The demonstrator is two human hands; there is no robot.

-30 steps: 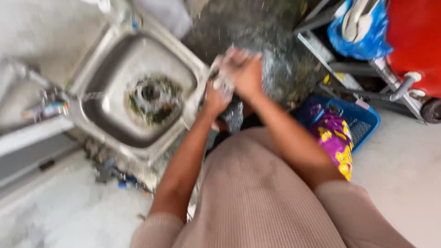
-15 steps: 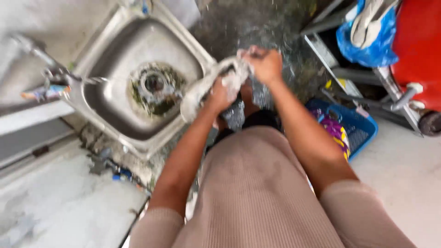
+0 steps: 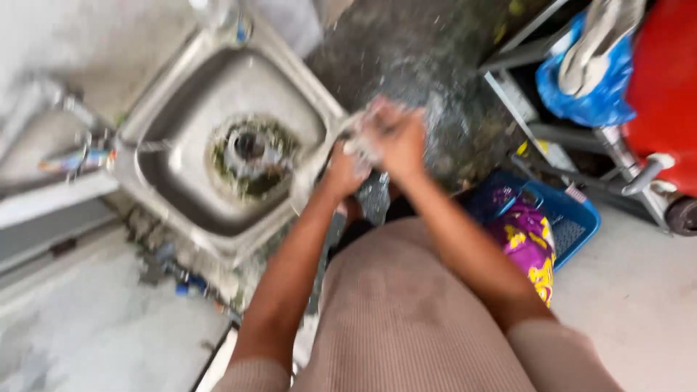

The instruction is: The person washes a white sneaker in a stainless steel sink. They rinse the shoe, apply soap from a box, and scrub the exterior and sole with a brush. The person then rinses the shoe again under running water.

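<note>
Both my hands are pressed together over the right rim of a steel sink [image 3: 181,218]. My left hand [image 3: 343,170] and my right hand [image 3: 398,141] squeeze a small pale wet cloth [image 3: 361,144] between them; most of it is hidden by my fingers and blurred. The sink basin has a dirty drain [image 3: 250,149] in its middle. Water drops spray over the dark wet counter [image 3: 428,58] behind my hands.
A tap [image 3: 80,156] sticks out at the sink's left. A blue basket [image 3: 566,225] with purple and yellow fabric [image 3: 526,243] sits on the floor to the right. A red container [image 3: 664,65] and a blue bag [image 3: 581,94] stand at the far right.
My hands have drawn closer and bunched the cloth, which hung looser over the sink rim half a second ago. The view has shifted slightly.
</note>
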